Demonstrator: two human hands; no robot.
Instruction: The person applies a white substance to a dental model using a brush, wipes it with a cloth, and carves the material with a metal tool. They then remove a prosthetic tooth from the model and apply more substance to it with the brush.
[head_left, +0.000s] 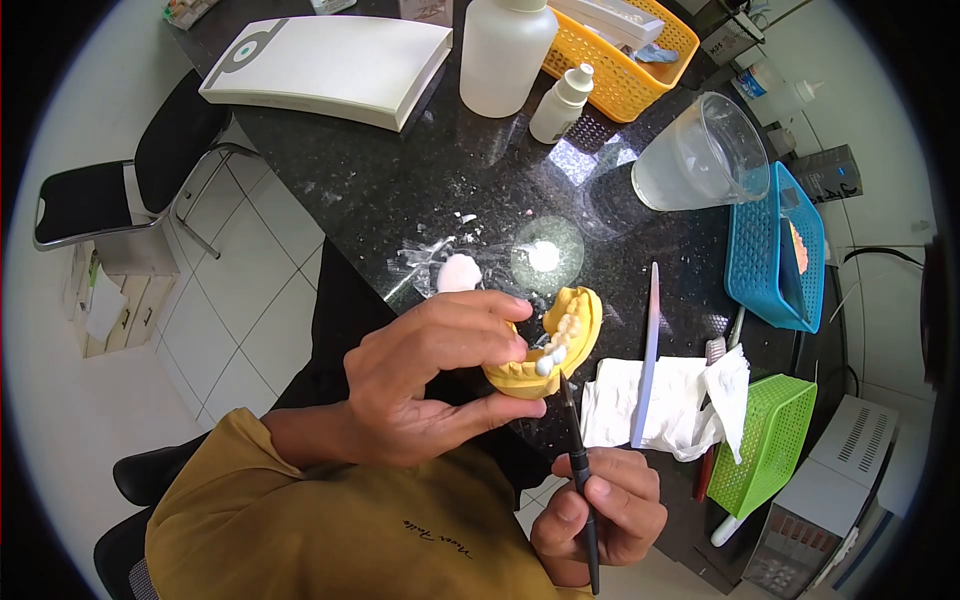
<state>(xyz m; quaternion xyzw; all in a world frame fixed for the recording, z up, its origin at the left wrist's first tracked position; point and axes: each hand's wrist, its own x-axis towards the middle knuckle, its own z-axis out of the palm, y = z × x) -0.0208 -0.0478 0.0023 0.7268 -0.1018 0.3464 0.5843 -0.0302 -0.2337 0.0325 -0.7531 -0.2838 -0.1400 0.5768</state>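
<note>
A yellow dental model (587,318) with a row of cream teeth is gripped between the thumb and fingers of my left hand (430,375). Some teeth (547,362) near its front look whitish-blue. My right hand (605,510) pinches a slim black brush (580,465). Its tip reaches up to the model's edge beside the whitish teeth; whether it touches cannot be told. Just beyond my left fingers lie a pale pink lump (459,274) and a round glass plate (568,240) carrying white powder or paste (543,256).
A nail file-like strip (648,360) lies across white tissue (612,405) at right. Green (765,450), blue (745,260) and yellow (625,85) baskets line the counter. A cup of liquid (690,160), a large bottle (497,65), a dropper bottle (562,105) and a white box (330,70) stand farther back.
</note>
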